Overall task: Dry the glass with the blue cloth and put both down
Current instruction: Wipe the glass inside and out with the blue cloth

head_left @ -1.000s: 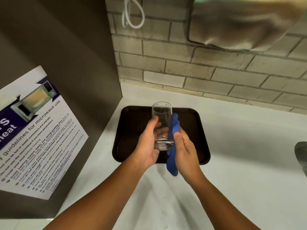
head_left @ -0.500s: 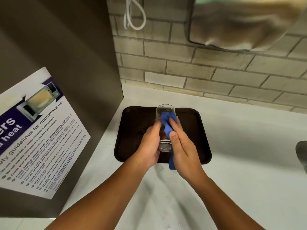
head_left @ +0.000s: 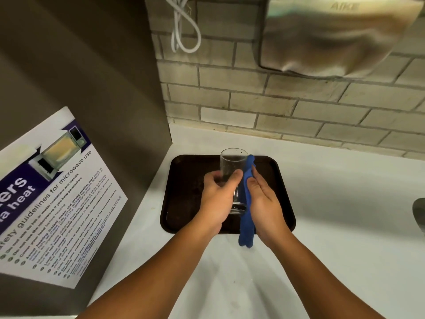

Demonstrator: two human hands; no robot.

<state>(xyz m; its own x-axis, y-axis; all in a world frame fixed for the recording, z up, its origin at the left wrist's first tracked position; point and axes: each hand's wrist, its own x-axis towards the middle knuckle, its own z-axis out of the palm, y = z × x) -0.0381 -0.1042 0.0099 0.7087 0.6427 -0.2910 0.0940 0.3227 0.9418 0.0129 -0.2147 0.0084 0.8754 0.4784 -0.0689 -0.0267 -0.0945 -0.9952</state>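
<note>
From where I'm watching, the white bench (head_left: 333,203) carries a dark brown rectangular plastic tray (head_left: 184,194), and everything happens right above that tray. The left hand (head_left: 217,199) has its grip wrapped around the clear tall drinking glass (head_left: 232,166), held upright over the tray's middle. The right hand (head_left: 264,203) presses the blue microfibre cloth (head_left: 247,217) flat against the glass's right side. I'd rotate the glass steadily and push cloth inside too. The glass base sits behind fingers, and I can't tell if droplets remain.
</note>
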